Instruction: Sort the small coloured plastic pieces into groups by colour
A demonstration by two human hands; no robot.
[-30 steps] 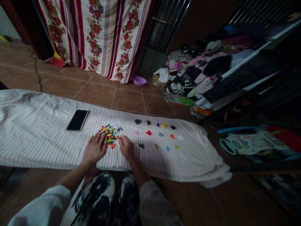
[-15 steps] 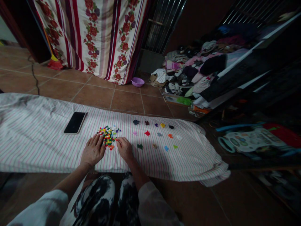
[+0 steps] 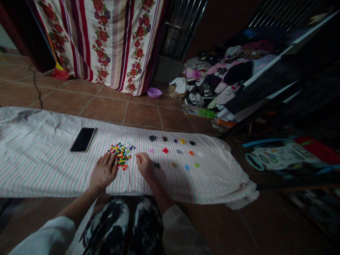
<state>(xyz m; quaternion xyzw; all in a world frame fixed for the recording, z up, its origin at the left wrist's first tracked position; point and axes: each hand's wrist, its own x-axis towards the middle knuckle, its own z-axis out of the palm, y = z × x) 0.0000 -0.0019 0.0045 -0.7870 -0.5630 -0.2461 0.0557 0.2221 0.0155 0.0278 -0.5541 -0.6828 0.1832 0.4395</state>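
Observation:
A heap of small mixed-colour pieces (image 3: 122,153) lies on the striped cloth (image 3: 66,177). My left hand (image 3: 104,170) rests flat at the heap's near left edge, fingers stretched out and touching some pieces. Just right of the heap, my right hand (image 3: 145,165) is raised a little with thumb and forefinger pinched; whatever is between them is too small to make out. Further right, little piles sorted by colour stand in rows, among them a red pile (image 3: 165,150), a yellow pile (image 3: 182,141), a light blue pile (image 3: 187,167) and a dark green pile (image 3: 157,165), which is close to my right hand.
A phone (image 3: 83,140) lies on the cloth left of the heap. Beyond the cloth, a purple bowl (image 3: 154,92) sits on the tiled floor by a flowered curtain (image 3: 114,46). Heaped clothes (image 3: 209,78) fill the back right, and a broom (image 3: 60,72) leans at the left.
My right hand has moved right, away from the heap's edge, still pinched, and now partly covers the dark green pile. My left hand stays flat by the heap. The view has shifted slightly.

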